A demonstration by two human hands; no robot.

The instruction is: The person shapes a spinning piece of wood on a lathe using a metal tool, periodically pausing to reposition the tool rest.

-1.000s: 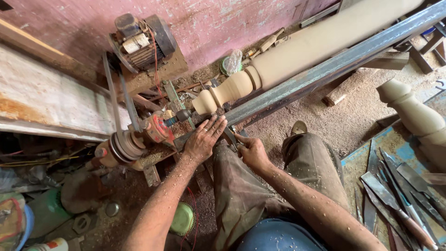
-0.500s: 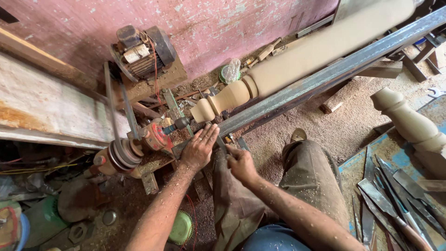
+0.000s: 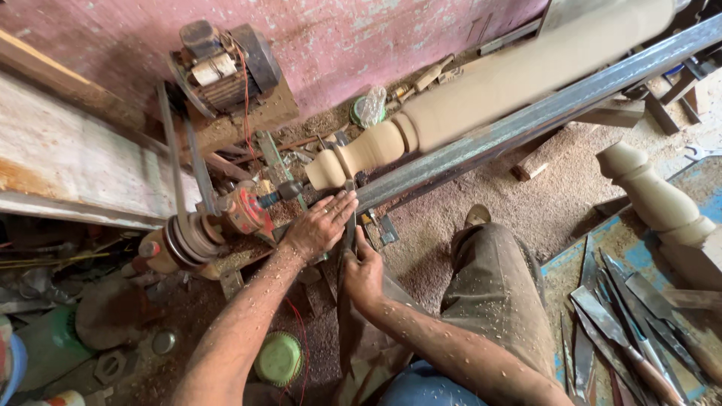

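Pale turned wooden baluster (image 3: 481, 98) lies mounted lengthwise on a floor-level lathe, its rounded knob end just beside the red drive spindle (image 3: 244, 210) and above the long grey steel rail (image 3: 526, 128).

From the left: a belt runs from the small electric motor (image 3: 226, 64) by the pink wall down to the pulley (image 3: 184, 240). The left hand (image 3: 320, 225) lies flat, fingers stretched out, pressing on the blade of a long dark steel chisel (image 3: 350, 225) where it crosses the rail. The right hand (image 3: 365, 274) is wrapped round the chisel lower down, its grip closed on the shaft. The tip points at the narrow neck near the knob, so the step in hand looks like cutting that neck; the next move would call for steady pressure and a fine sideways feed.

As for containers, a round green lid or bowl (image 3: 278, 359) sits on the sawdust-covered floor; I cannot tell whether it holds anything. Farther right, a blue mat (image 3: 568, 259) carries spare steel chisels (image 3: 624, 323), and a second turned baluster (image 3: 654, 199) rests beside it.
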